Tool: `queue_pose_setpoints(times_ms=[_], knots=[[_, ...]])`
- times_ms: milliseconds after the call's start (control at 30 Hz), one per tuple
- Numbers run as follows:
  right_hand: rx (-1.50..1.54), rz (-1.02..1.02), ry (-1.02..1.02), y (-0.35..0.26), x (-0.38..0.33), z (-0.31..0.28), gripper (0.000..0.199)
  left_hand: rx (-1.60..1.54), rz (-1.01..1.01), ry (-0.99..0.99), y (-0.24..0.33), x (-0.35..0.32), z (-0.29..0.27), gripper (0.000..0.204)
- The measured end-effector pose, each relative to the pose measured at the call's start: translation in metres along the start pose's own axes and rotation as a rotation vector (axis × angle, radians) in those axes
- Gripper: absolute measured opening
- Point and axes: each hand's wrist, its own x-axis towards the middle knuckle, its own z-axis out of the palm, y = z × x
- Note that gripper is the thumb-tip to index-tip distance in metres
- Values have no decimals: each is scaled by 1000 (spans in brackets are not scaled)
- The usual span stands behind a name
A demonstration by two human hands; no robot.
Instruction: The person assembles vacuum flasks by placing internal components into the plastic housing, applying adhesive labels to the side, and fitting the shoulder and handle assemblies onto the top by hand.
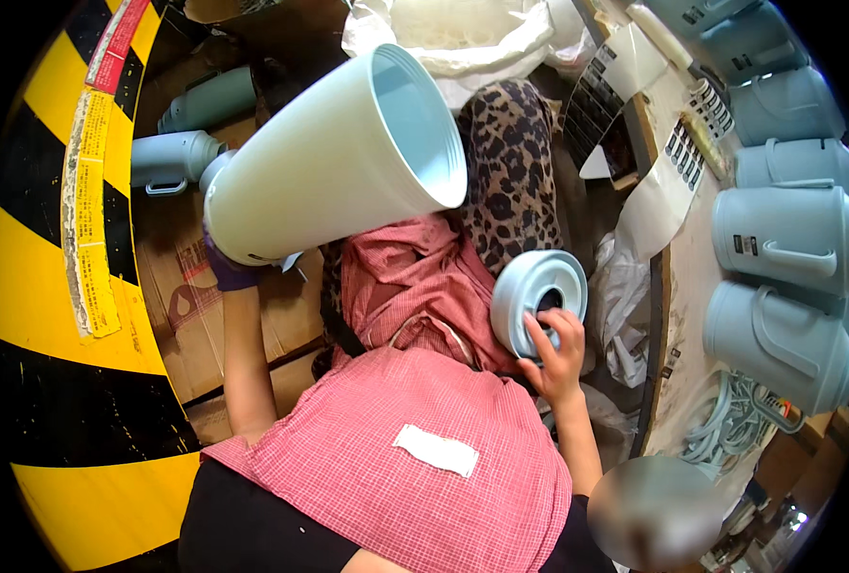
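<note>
My left hand point(229, 270), in a purple glove, grips the narrower end of a long pale blue plastic jug shell point(300, 162). The shell lies tilted, its wide open mouth turned up and to the right; most of that hand's fingers are hidden behind it. My right hand point(560, 355) is bare and holds a round light blue jug collar point(510, 306) by its lower right part, with fingertips near the dark central hole. The collar is beside my right leg, apart from the shell. A pink checked apron point(396, 401) covers my lap.
Several light blue jugs with handles point(778, 229) line the bench point(682, 315) at right, near coiled pale blue cords point(730, 420). At left, more jugs point(171, 158) lie over cardboard point(191, 325) beside a yellow-and-black striped barrier point(23, 382). A white bag point(453, 76) stands ahead.
</note>
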Motion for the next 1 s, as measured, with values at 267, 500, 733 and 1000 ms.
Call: queue_pose_setpoints(times_ms=[267, 500, 733, 1000], knots=[[466, 554, 783, 13, 45, 5, 64, 144, 133, 151, 95, 18, -26, 47], [43, -274, 646, -6, 83, -75, 51, 274, 461, 206, 261, 60, -66, 44], [259, 218, 920, -35, 99, -55, 55, -37, 503, 357, 286, 81, -87, 45], [1363, 718, 677, -21, 124, 18, 62, -173, 1006, 621, 345, 133, -185, 46]])
